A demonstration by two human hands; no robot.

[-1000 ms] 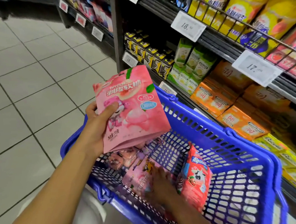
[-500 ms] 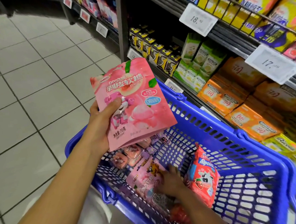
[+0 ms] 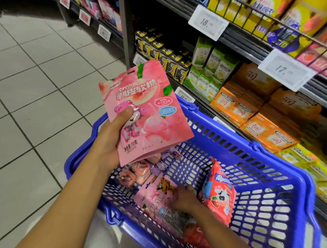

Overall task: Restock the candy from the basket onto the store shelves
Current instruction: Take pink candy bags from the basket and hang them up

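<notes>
My left hand [image 3: 110,140] grips a pink peach-gummy pouch [image 3: 145,113], thumb on its front, holding it upright above the blue plastic basket [image 3: 287,183]. My right hand [image 3: 183,198] is down inside the basket, fingers resting on another pink pouch [image 3: 155,202] that lies flat on the bottom. A red Alpenliebe bag [image 3: 219,195] leans beside that hand. Small pink candy boxes [image 3: 135,174] sit under the raised pouch. Whether the right fingers grip the flat pouch is hidden.
Store shelves [image 3: 239,30] run along the right, filled with black-yellow gum boxes [image 3: 166,57], green packs [image 3: 211,70], orange boxes [image 3: 253,115] and yellow bags above. White price tags [image 3: 208,23] hang on the shelf edges. Tiled floor [image 3: 34,92] lies to the left.
The left hand has lifted the pink pouch slightly higher. The right hand has shifted a little over the flat pouch in the basket.
</notes>
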